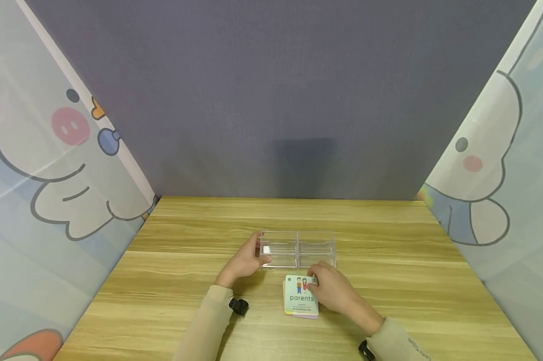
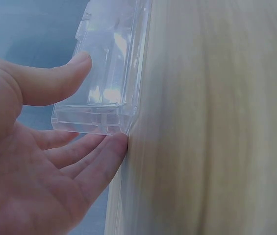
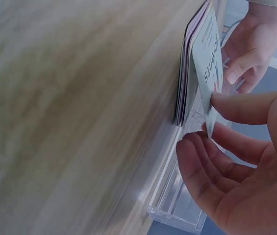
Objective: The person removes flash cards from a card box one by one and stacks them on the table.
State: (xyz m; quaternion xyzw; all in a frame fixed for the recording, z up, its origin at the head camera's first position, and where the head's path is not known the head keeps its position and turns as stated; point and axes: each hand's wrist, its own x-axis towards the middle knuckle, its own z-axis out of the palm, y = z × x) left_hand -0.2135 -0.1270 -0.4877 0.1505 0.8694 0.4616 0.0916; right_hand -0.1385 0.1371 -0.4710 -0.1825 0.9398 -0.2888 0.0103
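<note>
A stack of square flashcards [image 1: 302, 316] lies on the table, its top card [image 1: 300, 300] pale green with two cartoon figures and the word "parents". My right hand [image 1: 331, 288] pinches that top card by a corner between thumb and index finger; the right wrist view shows the card's edge [image 3: 208, 73] lifted away from the others. Behind the cards stands a clear plastic box [image 1: 316, 249] with several compartments. At its left end, my left hand [image 1: 246, 256] touches it with nearly straight fingertips [image 2: 118, 142], the thumb reaching over the near side.
The wood-grain table [image 1: 185, 230] extends around the box and cards. A dark grey panel [image 1: 271, 100] rises at the back, with cartoon-printed sheets [image 1: 72, 175] at the sides. Each wrist wears a small black camera [image 1: 239, 306].
</note>
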